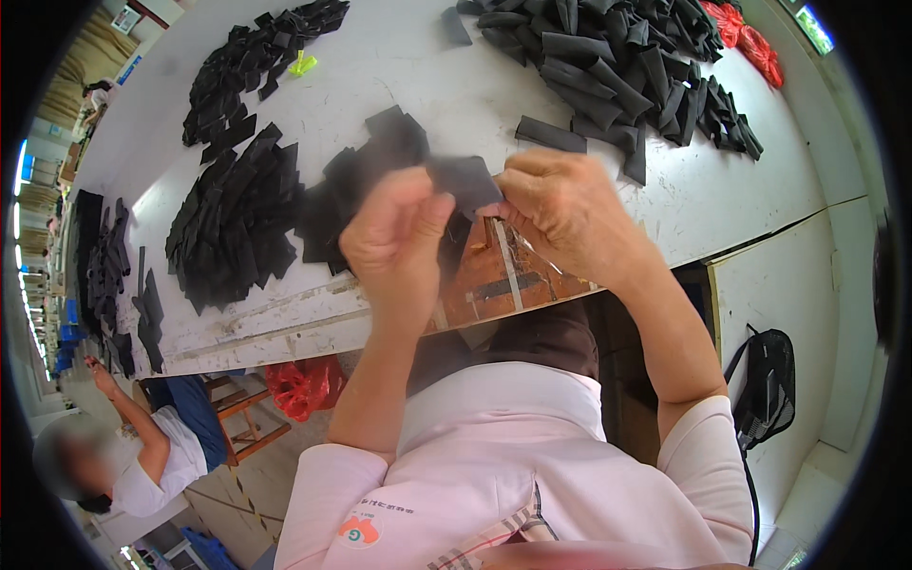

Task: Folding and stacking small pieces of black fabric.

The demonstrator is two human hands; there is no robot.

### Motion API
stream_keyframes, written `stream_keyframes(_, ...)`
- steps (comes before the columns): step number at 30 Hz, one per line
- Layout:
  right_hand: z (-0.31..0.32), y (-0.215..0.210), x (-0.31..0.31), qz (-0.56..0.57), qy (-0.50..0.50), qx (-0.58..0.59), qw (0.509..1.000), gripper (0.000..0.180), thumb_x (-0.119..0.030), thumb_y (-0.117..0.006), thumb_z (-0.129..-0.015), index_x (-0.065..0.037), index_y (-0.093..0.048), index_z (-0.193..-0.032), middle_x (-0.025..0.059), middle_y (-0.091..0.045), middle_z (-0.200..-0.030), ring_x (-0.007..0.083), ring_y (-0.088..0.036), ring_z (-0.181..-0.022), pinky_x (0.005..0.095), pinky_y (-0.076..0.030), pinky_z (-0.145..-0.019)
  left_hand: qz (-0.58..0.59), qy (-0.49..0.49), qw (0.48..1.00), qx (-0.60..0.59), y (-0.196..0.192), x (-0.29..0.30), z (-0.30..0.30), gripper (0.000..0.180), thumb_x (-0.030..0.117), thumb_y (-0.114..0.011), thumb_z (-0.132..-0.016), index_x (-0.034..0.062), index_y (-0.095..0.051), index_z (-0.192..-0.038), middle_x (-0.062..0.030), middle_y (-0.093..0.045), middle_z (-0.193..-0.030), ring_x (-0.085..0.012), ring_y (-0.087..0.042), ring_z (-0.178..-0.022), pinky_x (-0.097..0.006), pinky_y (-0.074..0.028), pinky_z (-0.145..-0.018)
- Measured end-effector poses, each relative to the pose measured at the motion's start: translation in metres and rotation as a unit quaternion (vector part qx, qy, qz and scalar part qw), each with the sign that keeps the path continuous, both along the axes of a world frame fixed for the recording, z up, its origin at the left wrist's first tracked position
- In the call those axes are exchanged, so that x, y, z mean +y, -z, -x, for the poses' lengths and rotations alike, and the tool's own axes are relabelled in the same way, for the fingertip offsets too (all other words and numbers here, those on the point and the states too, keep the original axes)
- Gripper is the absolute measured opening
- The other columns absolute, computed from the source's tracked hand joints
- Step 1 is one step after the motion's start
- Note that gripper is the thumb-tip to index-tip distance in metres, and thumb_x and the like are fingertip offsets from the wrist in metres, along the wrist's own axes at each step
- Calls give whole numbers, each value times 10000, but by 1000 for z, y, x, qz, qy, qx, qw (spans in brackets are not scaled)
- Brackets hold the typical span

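Note:
Between my two hands a small black fabric piece is stretched above the table's front edge. My left hand pinches its left side, with thumb and fingers pressed together. On its right side my right hand grips with curled fingers. Below the piece lies a worn brown board with pale strips across it. Close behind my left hand is a heap of flat black pieces, partly hidden by that hand. To its left lies another heap of black pieces.
Folded black pieces pile up at the back right, beside red plastic bags. More black pieces and a yellow-green scrap lie back left. A red bag hangs below the edge. A co-worker sits at lower left.

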State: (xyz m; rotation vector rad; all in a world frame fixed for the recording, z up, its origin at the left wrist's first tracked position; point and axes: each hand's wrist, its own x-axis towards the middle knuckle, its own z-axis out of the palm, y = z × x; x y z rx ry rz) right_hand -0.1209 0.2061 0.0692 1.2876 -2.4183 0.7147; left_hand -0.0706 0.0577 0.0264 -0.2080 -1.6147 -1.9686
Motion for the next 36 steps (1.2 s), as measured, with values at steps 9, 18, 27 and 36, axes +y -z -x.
stream_keyframes(9, 5, 19, 8, 59, -3, -64, 996, 218, -181, -607, -741, -37, -479, -638, 71, -467, -588, 257, -508, -586, 361, -380, -483, 157, -30, 987, 29, -7, 3, 12, 56, 36, -577, -808, -6, -539, -812, -7, -555, -772, -51, -480, -688, -197, -400, -598)
stream_keyframes(18, 9, 22, 7, 78, -37, -146, 985, 203, -153, -607, -747, -24, -493, -639, 88, -480, -583, 270, -493, -566, 362, -371, -485, 136, -11, 991, 12, -16, 2, 12, 40, 6, -573, -777, 14, -538, -796, -72, -559, -746, -149, -520, -650, -223, -408, -589)
stream_keyframes(27, 6, 45, 7, 87, -41, -70, 993, 232, -190, -616, -737, -39, -470, -638, 75, -459, -568, 262, -493, -558, 357, -383, -491, 211, -38, 977, -10, 10, -7, 9, 64, 27, -582, -783, 1, -524, -787, -57, -555, -750, -106, -471, -599, -211, -397, -555)
stream_keyframes(36, 7, 50, 8, 111, -30, -107, 988, 263, -185, -616, -735, -28, -452, -603, 86, -467, -557, 267, -495, -560, 362, -376, -483, -15, 74, 996, -44, 6, 13, 8, 61, 43, -552, -826, -12, -526, -836, -8, -538, -758, -51, -434, -642, -169, -368, -588)
